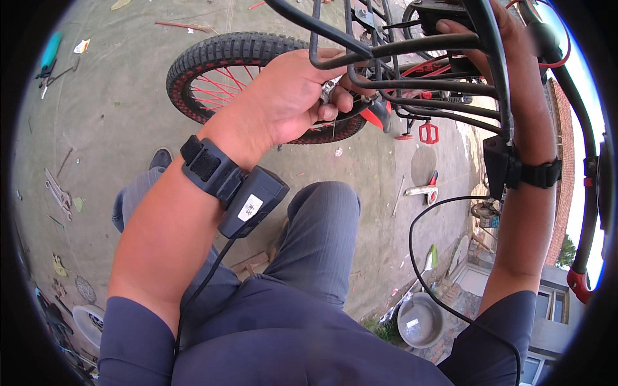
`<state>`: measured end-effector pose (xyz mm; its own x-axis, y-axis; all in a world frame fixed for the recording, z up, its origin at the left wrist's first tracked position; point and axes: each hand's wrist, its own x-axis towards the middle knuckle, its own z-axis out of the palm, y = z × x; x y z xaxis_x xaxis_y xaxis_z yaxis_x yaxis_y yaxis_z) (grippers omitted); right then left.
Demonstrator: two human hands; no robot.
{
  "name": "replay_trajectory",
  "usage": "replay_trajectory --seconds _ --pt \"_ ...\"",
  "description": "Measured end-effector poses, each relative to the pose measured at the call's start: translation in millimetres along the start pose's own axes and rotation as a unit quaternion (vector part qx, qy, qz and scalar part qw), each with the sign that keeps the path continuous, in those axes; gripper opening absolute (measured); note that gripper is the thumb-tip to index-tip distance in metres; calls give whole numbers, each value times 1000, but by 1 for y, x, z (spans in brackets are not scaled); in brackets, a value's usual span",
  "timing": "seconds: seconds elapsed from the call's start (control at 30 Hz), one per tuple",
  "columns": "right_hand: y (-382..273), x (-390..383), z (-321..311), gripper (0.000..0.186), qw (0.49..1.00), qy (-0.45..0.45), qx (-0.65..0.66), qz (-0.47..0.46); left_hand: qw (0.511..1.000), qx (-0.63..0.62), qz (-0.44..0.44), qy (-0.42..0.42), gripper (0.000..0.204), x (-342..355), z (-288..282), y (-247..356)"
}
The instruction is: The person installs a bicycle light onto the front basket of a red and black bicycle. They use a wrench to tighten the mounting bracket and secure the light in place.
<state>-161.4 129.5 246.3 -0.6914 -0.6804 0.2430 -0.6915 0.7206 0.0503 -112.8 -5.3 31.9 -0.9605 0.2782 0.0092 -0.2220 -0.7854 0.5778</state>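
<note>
My left hand (299, 96) is closed, its fingers curled round a small shiny metal piece (329, 89) beside the hub area of a bicycle wheel. The fingers hide most of that piece, so its kind is unclear. Black rack tubes (431, 85) cross just right of this hand. Behind the wrist stands a knobby black tyre (222, 48) with red spokes. My right hand (499, 42) reaches up behind the black tubing at the upper right. One fingertip shows near a dark part (444, 11); the other fingers are hidden.
A red pedal (429, 132) sticks out below the rack. Spanners (58, 193) and a teal-handled tool (51, 51) lie on the ground at left. A red-and-silver tool (425, 190) lies at right, with a grey basin (420, 320) nearer. Black cables (412, 241) run from both wrist devices.
</note>
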Motion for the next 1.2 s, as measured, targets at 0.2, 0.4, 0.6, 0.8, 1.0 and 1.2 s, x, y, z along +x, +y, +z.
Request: replay_trajectory --seconds 0.2,0.4,0.6,0.8,1.0,1.2 --pt "12 5 12 25 998 21 18 -48 995 95 22 31 28 -5 1 17" --pt "9 3 9 26 999 16 29 -38 976 219 11 -1 20 -3 -9 44" --pt "14 1 12 27 998 41 33 -39 989 136 23 53 19 -4 15 24" --pt "12 1 7 28 998 17 52 -17 988 145 21 41 26 -2 15 16" --pt "15 4 12 26 995 27 90 -20 997 46 21 56 24 1 22 4" --pt "14 3 4 26 998 3 40 -48 999 -22 21 11 21 9 12 -4"
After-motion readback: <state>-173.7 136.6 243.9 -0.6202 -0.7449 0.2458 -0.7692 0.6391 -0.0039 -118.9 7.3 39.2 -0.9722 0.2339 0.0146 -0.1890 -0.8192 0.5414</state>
